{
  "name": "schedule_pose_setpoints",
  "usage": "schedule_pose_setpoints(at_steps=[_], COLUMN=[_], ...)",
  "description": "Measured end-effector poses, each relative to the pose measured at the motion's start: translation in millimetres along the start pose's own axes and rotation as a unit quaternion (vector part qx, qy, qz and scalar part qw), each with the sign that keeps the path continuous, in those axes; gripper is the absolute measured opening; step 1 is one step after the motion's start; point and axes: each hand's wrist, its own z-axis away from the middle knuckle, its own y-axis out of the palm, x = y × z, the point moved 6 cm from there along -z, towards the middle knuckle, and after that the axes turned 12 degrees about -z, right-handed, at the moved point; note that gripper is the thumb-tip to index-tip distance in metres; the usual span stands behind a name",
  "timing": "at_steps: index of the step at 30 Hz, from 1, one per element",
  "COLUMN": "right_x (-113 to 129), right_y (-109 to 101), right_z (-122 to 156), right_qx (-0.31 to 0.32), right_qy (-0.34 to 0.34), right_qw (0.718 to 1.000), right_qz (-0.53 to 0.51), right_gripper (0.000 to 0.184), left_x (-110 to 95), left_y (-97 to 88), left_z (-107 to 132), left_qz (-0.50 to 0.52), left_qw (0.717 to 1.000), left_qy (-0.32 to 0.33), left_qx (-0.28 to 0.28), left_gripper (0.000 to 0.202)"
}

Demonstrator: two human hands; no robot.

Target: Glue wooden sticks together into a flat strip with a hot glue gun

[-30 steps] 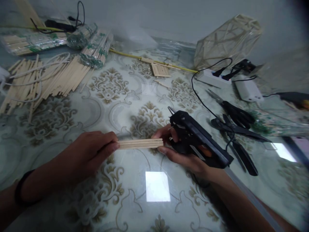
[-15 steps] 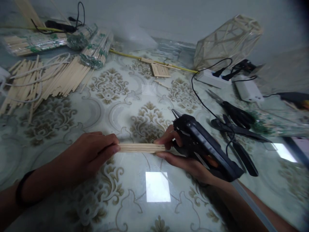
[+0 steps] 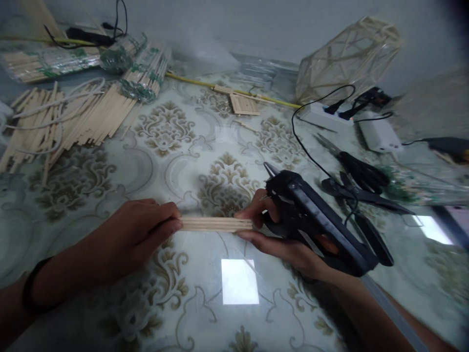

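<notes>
A short, flat row of pale wooden sticks lies level between my two hands, its sticks side by side. My left hand pinches its left end between thumb and fingers. At the right end, the thumb and a fingertip of my right hand press on the sticks from both sides. That same hand also carries a black glue gun, whose metal nozzle points up and to the left, away from the sticks. A clear glue stick juts from the gun's back end. Some right-hand fingers are hidden behind the gun.
Loose wooden sticks and wrapped stick bundles lie at the back left. A small stick panel rests near a yellow rod. On the right are a stick frame, a power strip, scissors and pliers.
The glue gun has shifted very slightly to the right and tilted a little. Both hands keep their hold on the sticks, and the background has moved slightly in view.
</notes>
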Motion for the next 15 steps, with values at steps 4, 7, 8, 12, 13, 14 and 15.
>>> schedule_pose_setpoints(at_steps=[4,7,8,12,13,14,15], right_x=[1.5,2.7,3.0,1.8,1.1,0.8,0.4], right_y=[-0.7,-0.7,-0.5,0.9,1.2,1.5,1.7], right_z=[-0.7,-0.4,-0.4,-0.2,-0.2,-0.2,-0.2], right_qx=[-0.005,-0.006,-0.006,-0.009,-0.008,-0.008,-0.006], right_qy=[0.004,0.014,0.018,0.041,0.044,0.043,0.042], right_qw=[1.000,1.000,1.000,0.999,0.999,0.999,0.999], right_qz=[-0.006,-0.011,-0.016,-0.021,-0.022,-0.023,-0.024], right_gripper=[0.029,0.027,0.027,0.029,0.029,0.030,0.030], left_x=[-1.3,-1.3,-1.2,1.5,2.5,3.2,3.5], left_y=[-0.9,-1.0,-0.9,0.8,1.1,1.2,1.0], left_z=[-1.7,-1.6,-1.2,0.7,1.1,1.3,1.3], left_qz=[-0.003,-0.001,0.000,-0.006,-0.013,-0.022,-0.030], left_qw=[1.000,1.000,1.000,1.000,1.000,0.999,0.999], left_qy=[-0.001,-0.009,-0.010,-0.010,-0.010,-0.008,-0.005], left_qx=[0.003,0.009,0.008,-0.008,-0.015,-0.022,-0.030], left_gripper=[0.037,0.036,0.036,0.027,0.025,0.026,0.027])
